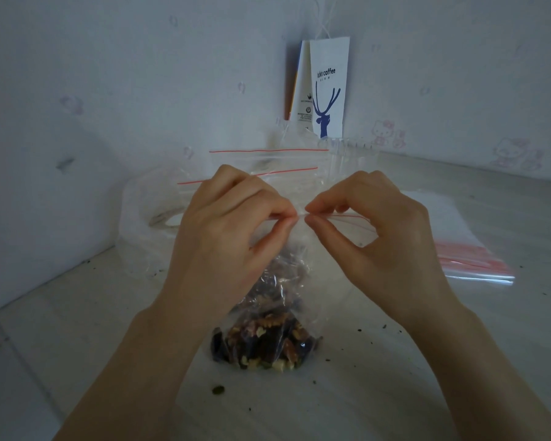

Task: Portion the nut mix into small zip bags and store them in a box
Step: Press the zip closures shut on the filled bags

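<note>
Clear zip bag [299, 300] with red seal line holds brown, perhaps dark purple nut mix [264, 342].

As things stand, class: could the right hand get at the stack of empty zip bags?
Probably yes: the stack lies just beside the right hand, nothing between, though it must release the filled bag.

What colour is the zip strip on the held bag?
Red, on the zip bag, in the head view.

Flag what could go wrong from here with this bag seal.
1. Left hand and right hand pinch the zip strip only near its middle; the ends may stay unsealed, so nut mix could leak later.
2. Crumbs on the table hint that bits may sit in the track and block closure.
</note>
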